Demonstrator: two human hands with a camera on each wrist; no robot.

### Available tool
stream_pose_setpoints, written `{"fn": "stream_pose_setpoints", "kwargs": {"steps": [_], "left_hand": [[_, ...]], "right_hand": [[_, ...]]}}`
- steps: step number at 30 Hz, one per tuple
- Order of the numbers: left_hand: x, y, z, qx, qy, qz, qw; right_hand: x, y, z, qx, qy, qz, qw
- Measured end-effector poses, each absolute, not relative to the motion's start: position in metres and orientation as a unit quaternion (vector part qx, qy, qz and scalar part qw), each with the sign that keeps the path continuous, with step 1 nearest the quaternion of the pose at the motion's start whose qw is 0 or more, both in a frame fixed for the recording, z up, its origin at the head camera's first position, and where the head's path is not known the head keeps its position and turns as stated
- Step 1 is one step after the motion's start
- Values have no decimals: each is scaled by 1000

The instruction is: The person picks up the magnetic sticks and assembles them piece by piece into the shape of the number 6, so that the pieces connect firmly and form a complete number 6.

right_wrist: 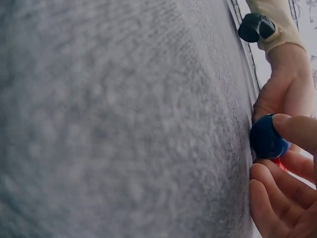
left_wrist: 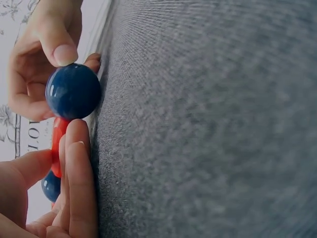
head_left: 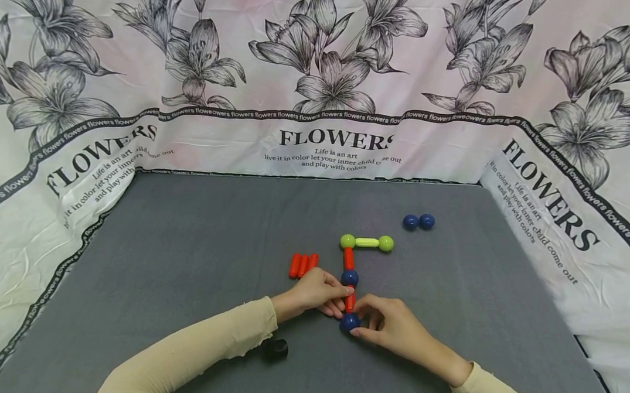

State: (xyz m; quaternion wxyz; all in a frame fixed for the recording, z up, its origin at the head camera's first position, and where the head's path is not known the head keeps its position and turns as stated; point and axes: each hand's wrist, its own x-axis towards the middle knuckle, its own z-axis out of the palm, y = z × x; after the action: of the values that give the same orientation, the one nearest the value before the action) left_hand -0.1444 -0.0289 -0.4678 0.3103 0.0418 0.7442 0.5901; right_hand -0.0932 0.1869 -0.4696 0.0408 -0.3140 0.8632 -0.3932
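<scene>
My left hand [head_left: 315, 290] pinches a red rod [head_left: 349, 302] between thumb and fingers. At the rod's near end is a blue ball [head_left: 349, 322], gripped by the thumb and fingertips of my right hand [head_left: 396, 329]. The left wrist view shows this blue ball [left_wrist: 73, 91] large, right against the end of the red rod [left_wrist: 58, 148]. Beyond the pinched rod, a second blue ball [head_left: 349, 278] joins another red rod [head_left: 348, 259]. That rod runs up to a green ball [head_left: 347, 241], from which a light green rod [head_left: 367, 243] leads right to another green ball [head_left: 385, 243].
Three loose red rods [head_left: 304, 266] lie side by side just beyond my left hand. Two blue balls [head_left: 419, 222] sit together at the back right of the grey cloth-covered table [head_left: 213, 227]. A flower-print cloth [head_left: 322, 156] stands around its back and sides.
</scene>
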Motion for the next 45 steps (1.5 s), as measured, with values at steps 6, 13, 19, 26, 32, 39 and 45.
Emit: {"fn": "stream_pose_setpoints", "kwargs": {"steps": [6, 13, 19, 26, 32, 39, 45], "left_hand": [[-140, -31, -467, 61, 751, 590, 289], [-136, -34, -466, 84, 759, 583, 277], [-134, -36, -468, 86, 758, 587, 271], [-134, -39, -469, 87, 754, 594, 268], [-133, -41, -469, 84, 754, 596, 263], [-133, -41, -468, 87, 754, 601, 250], [-136, -42, -469, 86, 769, 590, 231]], "right_hand": [[-97, 188, -471, -291, 865, -405, 55], [-105, 189, -473, -274, 862, -422, 64], [-112, 189, -475, -266, 863, -424, 65], [-121, 188, -474, -249, 868, -425, 66], [-130, 187, -472, -234, 874, -420, 64], [-142, 183, -468, -212, 875, -429, 66], [-150, 178, -465, -198, 875, -435, 80]]}}
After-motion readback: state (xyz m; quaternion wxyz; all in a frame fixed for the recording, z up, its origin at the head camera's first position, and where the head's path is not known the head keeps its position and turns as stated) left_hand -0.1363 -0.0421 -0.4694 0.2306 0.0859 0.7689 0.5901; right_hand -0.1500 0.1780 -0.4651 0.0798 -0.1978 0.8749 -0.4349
